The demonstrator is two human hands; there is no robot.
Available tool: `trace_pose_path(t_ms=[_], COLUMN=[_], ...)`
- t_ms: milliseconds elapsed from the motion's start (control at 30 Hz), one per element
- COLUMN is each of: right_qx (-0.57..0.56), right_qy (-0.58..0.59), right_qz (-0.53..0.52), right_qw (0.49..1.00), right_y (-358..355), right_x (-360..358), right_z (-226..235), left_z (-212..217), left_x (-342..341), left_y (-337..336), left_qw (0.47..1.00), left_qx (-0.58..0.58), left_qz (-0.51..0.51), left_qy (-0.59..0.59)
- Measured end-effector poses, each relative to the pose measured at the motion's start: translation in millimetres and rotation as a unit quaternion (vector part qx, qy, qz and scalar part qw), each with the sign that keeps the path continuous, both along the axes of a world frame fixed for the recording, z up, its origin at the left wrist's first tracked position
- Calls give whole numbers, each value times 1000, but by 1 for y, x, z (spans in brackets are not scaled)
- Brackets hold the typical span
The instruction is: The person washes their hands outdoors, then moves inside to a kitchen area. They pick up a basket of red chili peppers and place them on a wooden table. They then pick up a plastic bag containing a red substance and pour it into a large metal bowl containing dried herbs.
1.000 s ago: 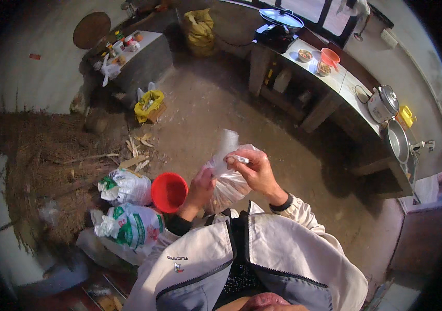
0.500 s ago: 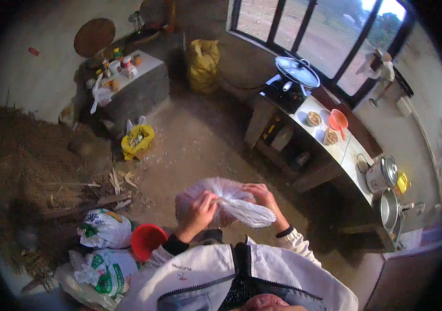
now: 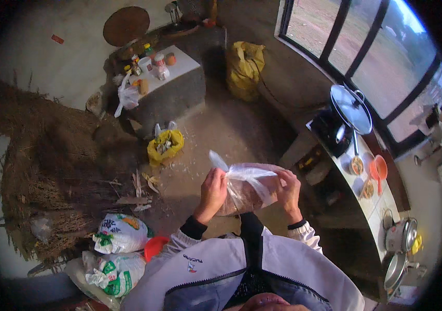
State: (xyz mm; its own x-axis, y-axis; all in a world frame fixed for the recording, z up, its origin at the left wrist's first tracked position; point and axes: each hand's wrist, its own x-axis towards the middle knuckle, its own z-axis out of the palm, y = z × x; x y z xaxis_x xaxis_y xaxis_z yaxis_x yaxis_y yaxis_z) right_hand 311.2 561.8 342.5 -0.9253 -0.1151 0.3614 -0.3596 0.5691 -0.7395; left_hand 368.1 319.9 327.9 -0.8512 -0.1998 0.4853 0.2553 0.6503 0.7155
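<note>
A clear plastic bag (image 3: 239, 196) with reddish-brown contents is held up in front of my chest. Its whitish loose film is drawn out across the top, one end sticking up beside my left fingers. My left hand (image 3: 212, 196) is closed, pinching the film at the bag's left side. My right hand (image 3: 289, 193) grips the film at the right side, thumb and fingers pressed together. What exactly fills the bag I cannot make out.
Left of me stand white printed sacks (image 3: 122, 233) and a red basin (image 3: 155, 248), near a heap of brushwood (image 3: 50, 171). A yellow bag (image 3: 165, 149) sits on the floor ahead. Along the right runs a tiled counter (image 3: 358, 193) with a lidded pan (image 3: 349, 111) and bowls.
The bag's film, earlier bunched toward the right, is now spread between my hands. My hands have moved right and farther apart. The view has turned, shifting the room to the right.
</note>
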Motion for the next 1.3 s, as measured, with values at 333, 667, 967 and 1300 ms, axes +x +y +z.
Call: trace_pose_path(t_ms=[333,667,967,1300], right_qx=[37,-216,-152,-172], right_qy=[-35,-220,-247,-221], right_qz=[237,213,237,200], right_qw=[970,927,927,939], right_y=[-59,-137,-248,-316], right_x=[-228,-449,-660,-857], right_z=[-17,-27,-18,-31], left_z=[-26,-18,-50,-42], left_x=[-219,-397,-601,-819], left_y=[-12,-110,-210,-321], left_qw=[975,985,936,945], left_qx=[214,137,319,237], left_qz=[-48,95,129,224], left_qy=[-43,-53,-70,-16])
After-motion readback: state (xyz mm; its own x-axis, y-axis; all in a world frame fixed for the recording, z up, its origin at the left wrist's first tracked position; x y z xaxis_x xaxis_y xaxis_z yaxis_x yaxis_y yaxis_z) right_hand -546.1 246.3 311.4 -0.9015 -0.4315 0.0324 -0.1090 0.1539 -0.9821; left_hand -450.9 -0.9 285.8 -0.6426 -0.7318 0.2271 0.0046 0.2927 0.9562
